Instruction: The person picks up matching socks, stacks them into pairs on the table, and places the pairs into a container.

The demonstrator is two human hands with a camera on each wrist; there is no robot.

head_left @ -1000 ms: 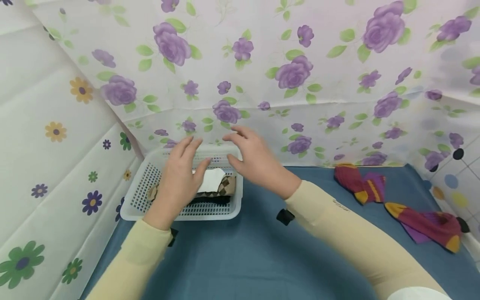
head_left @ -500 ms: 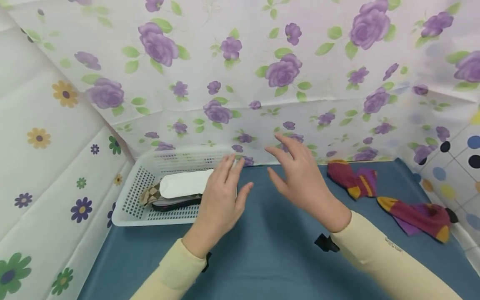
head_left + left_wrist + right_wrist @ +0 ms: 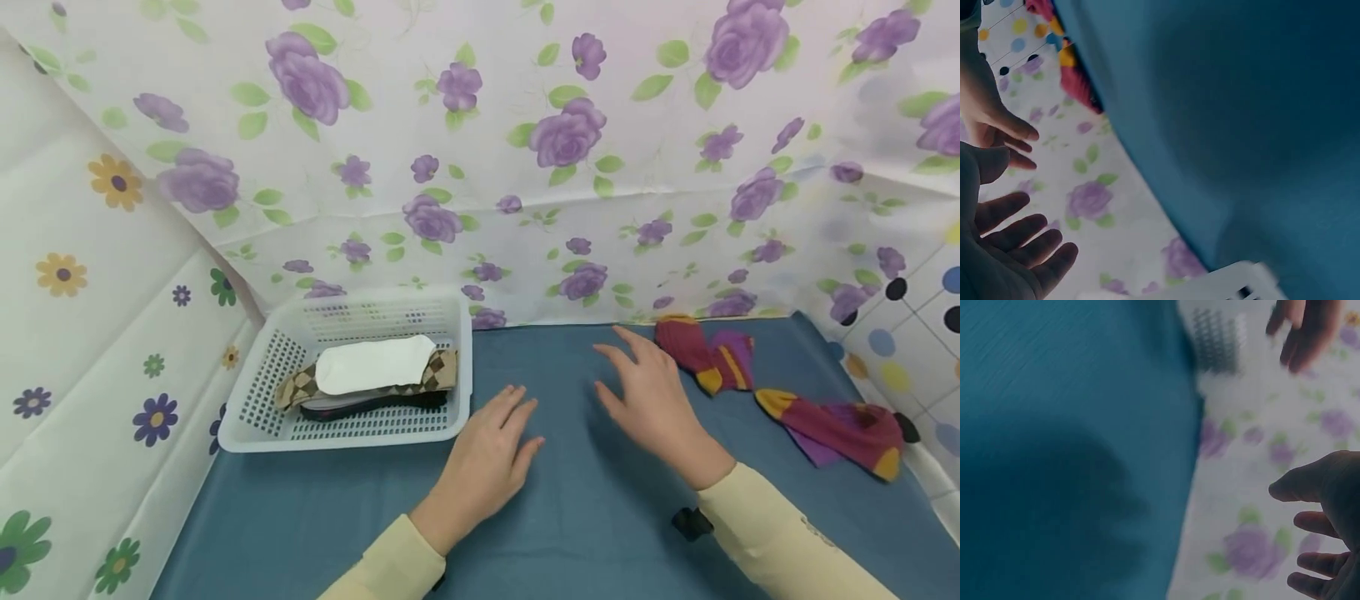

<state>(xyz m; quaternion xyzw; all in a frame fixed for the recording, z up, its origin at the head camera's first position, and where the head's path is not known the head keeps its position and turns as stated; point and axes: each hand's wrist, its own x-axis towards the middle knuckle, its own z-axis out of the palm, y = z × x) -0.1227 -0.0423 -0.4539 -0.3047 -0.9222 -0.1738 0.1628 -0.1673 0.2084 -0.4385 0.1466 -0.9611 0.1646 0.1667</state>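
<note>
My left hand (image 3: 483, 462) hovers over the blue cloth just right of the basket, its fingers loosely extended and holding nothing. To the right, my right hand (image 3: 656, 400) is also in the air, fingers spread and slightly bent, nearest to a folded maroon and purple sock pair (image 3: 705, 354). A second maroon sock pair (image 3: 832, 425) with yellow toe and heel lies farther right. Inside the white basket (image 3: 345, 442) a white sock (image 3: 375, 365) rests on a brown checkered sock (image 3: 442, 371), with a dark sock (image 3: 375, 406) beneath. In the left wrist view my left hand's palm (image 3: 1004, 256) shows bare.
Blue cloth (image 3: 555, 517) covers the table. A flowered sheet (image 3: 510, 167) hangs along the back, another flowered sheet (image 3: 97, 333) on the left, and a dotted sheet (image 3: 907, 358) on the right. The basket stands against the back left.
Both hands have moved right, from above the basket to over the cloth, without taking anything along. The basket's contents, covered by the left hand before, now show fully.
</note>
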